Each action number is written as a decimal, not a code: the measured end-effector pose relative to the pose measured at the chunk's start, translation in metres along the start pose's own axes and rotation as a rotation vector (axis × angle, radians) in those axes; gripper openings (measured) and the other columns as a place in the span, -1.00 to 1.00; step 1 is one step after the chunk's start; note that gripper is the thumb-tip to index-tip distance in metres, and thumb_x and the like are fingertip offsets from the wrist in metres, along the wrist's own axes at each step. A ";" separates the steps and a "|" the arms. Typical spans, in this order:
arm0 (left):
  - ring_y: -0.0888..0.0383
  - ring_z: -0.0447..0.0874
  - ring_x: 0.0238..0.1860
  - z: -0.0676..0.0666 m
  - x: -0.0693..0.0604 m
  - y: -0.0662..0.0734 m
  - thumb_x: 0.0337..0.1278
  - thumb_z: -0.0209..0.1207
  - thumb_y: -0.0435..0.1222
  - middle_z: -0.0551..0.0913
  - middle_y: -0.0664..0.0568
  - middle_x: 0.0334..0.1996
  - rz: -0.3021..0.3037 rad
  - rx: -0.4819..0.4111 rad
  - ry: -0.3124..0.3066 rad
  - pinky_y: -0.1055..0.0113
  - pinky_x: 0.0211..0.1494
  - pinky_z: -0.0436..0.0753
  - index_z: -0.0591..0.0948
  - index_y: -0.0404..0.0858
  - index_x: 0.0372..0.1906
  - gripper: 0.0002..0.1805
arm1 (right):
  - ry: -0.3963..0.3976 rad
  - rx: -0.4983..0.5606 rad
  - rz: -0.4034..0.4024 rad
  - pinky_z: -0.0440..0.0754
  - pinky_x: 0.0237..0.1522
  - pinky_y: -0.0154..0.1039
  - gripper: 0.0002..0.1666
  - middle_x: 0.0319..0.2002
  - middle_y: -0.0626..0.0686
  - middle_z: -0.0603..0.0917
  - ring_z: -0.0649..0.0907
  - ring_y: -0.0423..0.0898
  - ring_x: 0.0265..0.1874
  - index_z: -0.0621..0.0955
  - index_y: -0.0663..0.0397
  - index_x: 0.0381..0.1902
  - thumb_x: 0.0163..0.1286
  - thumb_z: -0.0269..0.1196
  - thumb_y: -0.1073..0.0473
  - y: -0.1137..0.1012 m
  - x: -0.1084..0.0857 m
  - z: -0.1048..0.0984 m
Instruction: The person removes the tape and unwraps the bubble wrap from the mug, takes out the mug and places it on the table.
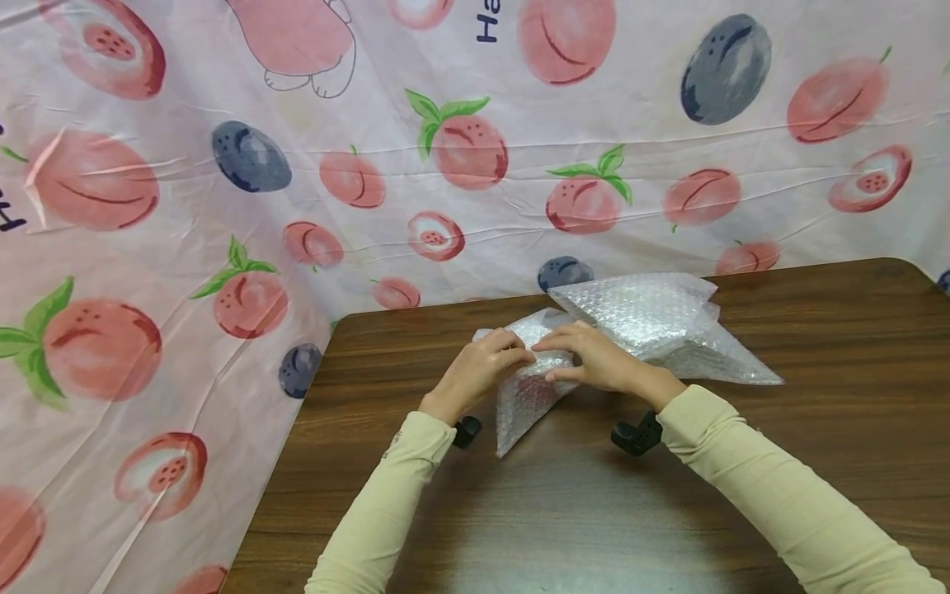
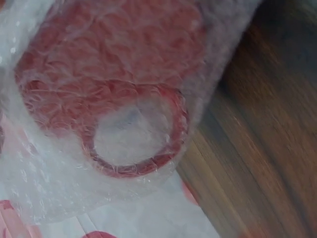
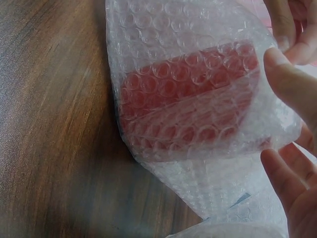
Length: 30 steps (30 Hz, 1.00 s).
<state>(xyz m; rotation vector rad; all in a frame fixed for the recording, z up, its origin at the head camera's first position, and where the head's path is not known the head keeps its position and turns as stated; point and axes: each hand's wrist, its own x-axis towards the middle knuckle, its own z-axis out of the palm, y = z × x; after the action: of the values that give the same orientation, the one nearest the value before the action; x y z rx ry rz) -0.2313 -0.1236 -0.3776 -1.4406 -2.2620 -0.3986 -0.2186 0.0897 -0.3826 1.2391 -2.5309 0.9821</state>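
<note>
A red mug (image 2: 124, 54) is enclosed in bubble wrap (image 1: 515, 421); its round handle shows through the film in the left wrist view. My left hand (image 1: 482, 369) pinches the upper edge of the wrap with bent fingers. From the other side, my right hand (image 1: 596, 359) grips the same wrap, thumb and fingers spread apart along its edge. In the right wrist view, the red mug (image 3: 188, 94) appears behind the bubbles, and both hands' fingertips meet near the wrap's edge. Part of the mug is hidden under the hands.
More bubble wrap sheets (image 1: 638, 309) lie loosely piled behind my right hand, near the back edge of the brown wooden table (image 1: 839, 330). Black wrist devices (image 1: 637, 436) sit under the wrists. A fruit-printed cloth (image 1: 416, 99) hangs behind and to the left.
</note>
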 end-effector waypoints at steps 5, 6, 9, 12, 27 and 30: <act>0.23 0.49 -0.29 -0.002 0.001 -0.002 -0.06 0.21 -0.33 0.54 0.09 -0.39 0.102 0.069 0.013 0.48 -0.18 0.47 0.64 -0.18 -0.37 -0.91 | -0.007 -0.007 -0.006 0.33 0.00 0.00 -0.50 -0.11 0.15 0.57 0.50 0.05 -0.09 0.56 0.22 -0.05 0.00 0.34 0.17 0.000 0.000 0.000; 0.22 0.50 -0.29 -0.002 0.002 -0.002 -0.06 0.20 -0.32 0.54 0.09 -0.39 0.132 0.092 0.016 0.48 -0.17 0.47 0.64 -0.18 -0.38 -0.92 | -0.009 -0.009 -0.006 0.34 0.00 0.00 -0.49 -0.10 0.16 0.57 0.49 0.06 -0.09 0.56 0.22 -0.05 0.00 0.34 0.17 0.000 0.000 0.000; 0.20 0.50 -0.27 -0.001 0.004 -0.002 -0.02 0.15 -0.30 0.55 0.07 -0.38 0.213 0.170 0.025 0.45 -0.12 0.47 0.62 -0.21 -0.40 -0.92 | -0.018 -0.018 -0.003 0.35 -0.01 -0.01 -0.47 -0.09 0.16 0.56 0.48 0.06 -0.08 0.55 0.22 -0.04 -0.02 0.35 0.16 0.001 0.000 -0.001; 0.18 0.51 -0.23 0.002 0.003 -0.003 0.05 0.07 -0.35 0.56 0.05 -0.34 0.268 0.233 0.022 0.43 -0.08 0.47 0.59 -0.23 -0.37 -0.90 | -0.026 -0.034 -0.004 0.36 -0.03 -0.03 -0.43 -0.09 0.16 0.55 0.47 0.07 -0.09 0.54 0.24 -0.03 -0.05 0.37 0.16 0.001 0.000 -0.002; 0.22 0.50 -0.36 0.012 0.001 -0.001 0.14 0.00 -0.35 0.51 0.08 -0.42 0.208 0.329 0.011 0.44 -0.26 0.50 0.52 -0.25 -0.32 -0.91 | -0.026 -0.071 0.000 0.37 -0.03 -0.05 -0.43 -0.10 0.18 0.57 0.48 0.07 -0.11 0.55 0.29 -0.05 -0.06 0.37 0.15 -0.001 0.000 0.000; 0.22 0.49 -0.42 0.015 0.002 0.000 0.18 -0.01 -0.31 0.50 0.08 -0.48 0.165 0.302 0.026 0.44 -0.33 0.50 0.51 -0.26 -0.36 -0.88 | -0.033 -0.070 0.005 0.34 0.02 -0.01 -0.43 -0.09 0.19 0.56 0.48 0.09 -0.08 0.54 0.29 -0.05 -0.05 0.36 0.14 -0.001 0.000 0.000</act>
<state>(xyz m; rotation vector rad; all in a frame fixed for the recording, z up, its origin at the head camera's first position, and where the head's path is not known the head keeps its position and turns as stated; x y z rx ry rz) -0.2352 -0.1154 -0.3895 -1.4375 -2.0577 -0.0217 -0.2177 0.0892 -0.3818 1.2396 -2.5705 0.8736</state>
